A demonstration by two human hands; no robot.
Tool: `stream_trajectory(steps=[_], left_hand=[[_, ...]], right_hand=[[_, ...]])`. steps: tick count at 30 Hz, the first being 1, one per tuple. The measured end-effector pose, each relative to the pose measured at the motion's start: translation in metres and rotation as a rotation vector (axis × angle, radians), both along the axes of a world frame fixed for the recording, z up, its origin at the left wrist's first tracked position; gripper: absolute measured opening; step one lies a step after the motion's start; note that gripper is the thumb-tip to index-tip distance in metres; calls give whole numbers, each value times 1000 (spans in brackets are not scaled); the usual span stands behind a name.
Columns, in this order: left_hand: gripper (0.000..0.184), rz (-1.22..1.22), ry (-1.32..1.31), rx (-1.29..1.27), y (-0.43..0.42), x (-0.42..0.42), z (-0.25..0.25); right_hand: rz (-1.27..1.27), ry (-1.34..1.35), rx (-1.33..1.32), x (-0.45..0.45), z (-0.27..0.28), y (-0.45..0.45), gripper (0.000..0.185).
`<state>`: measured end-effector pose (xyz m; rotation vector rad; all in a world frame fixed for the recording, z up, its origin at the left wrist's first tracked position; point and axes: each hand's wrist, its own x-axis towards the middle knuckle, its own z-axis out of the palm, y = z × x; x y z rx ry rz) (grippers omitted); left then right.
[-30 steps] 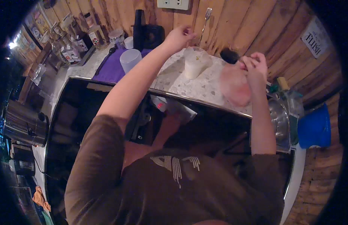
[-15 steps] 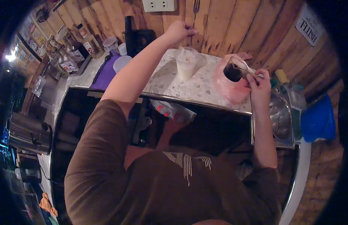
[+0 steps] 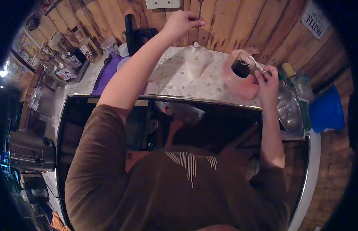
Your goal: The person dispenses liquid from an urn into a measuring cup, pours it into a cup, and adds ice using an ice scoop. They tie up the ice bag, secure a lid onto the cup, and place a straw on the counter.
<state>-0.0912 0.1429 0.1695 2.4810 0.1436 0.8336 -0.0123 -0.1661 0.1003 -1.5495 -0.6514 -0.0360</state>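
Observation:
My left hand (image 3: 184, 23) is raised near the wooden wall, fingers pinched on a long thin bar spoon (image 3: 200, 7). Its top runs out of the frame. Below the hand, a small pale lump at the lower end sits at the mouth of a clear plastic cup (image 3: 195, 68) of white, icy-looking contents. My right hand (image 3: 267, 79) is closed on the pale handle of a small cup with dark contents (image 3: 240, 69). That cup appears tilted over a crumpled pink plastic bag (image 3: 240, 87); whether they touch I cannot tell.
Several bottles (image 3: 69, 63) stand at the left rear, near a purple cloth (image 3: 104, 82). Behind my left forearm is a black appliance (image 3: 138, 36). A metal sink (image 3: 289, 107) and a blue bucket (image 3: 326, 109) are at the right. The counter's metal-trimmed edge (image 3: 202, 102) runs in front.
My left hand has moved up with the bar spoon, whose forked top has left the frame. The spoon's lower end has risen to the cup's mouth. My right hand keeps its hold.

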Motion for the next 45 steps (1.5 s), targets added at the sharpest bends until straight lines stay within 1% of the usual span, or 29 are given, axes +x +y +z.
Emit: stream_trajectory(steps=[1, 3, 4, 7, 10, 13, 16, 19, 22, 25, 28, 31, 34, 37, 40, 43, 45], left_hand=[[27, 9, 8, 22, -1, -1, 0], [30, -145, 58, -156, 17, 19, -21], [31, -224, 83, -245, 17, 20, -22], [37, -214, 80, -310, 9, 19, -28], [40, -176, 17, -188, 1, 14, -29], [43, -159, 49, -124, 1, 13, -26], [42, -172, 27, -208, 2, 13, -18], [30, -141, -47, -156, 9, 23, -20], [31, -192, -139, -171, 12, 27, -23], [35, -193, -30, -181, 20, 28, -19], [38, -94, -101, -43, 18, 26, -16], [40, -88, -145, -25, 17, 26, -15], [42, -80, -71, -50, 18, 27, -11], [44, -123, -6, -228, 15, 23, -8], [46, -110, -30, -136, 22, 31, -8], [47, -155, -17, -156, 28, 38, -9], [46, -169, 43, -247, 25, 33, -5]], right_hand=[[18, -4, 23, 0, -2, 1, 23], [8, -16, 16, -4, 0, 3, 24], [1, -22, 13, -6, 1, 4, 24], [-24, -77, -12, -6, 1, 9, 25], [-20, -72, -6, -14, 5, 20, 26], [-12, -122, 5, -10, 1, 33, 28], [-8, -90, -48, -22, 12, 47, 23], [0, -162, 15, -25, 11, 69, 22], [-25, -221, -73, -46, 24, 83, 21], [44, -185, -29, -40, 20, 91, 23], [99, -55, 34, -41, 23, 95, 24], [124, -42, 89, -38, 21, 99, 25], [146, -13, 171, -33, 18, 109, 24], [171, 2, 189, -30, 14, 123, 25], [132, -50, 146, -29, 11, 134, 24], [131, -173, 121, -12, -5, 144, 24], [79, -248, 16, -8, -12, 146, 25]])
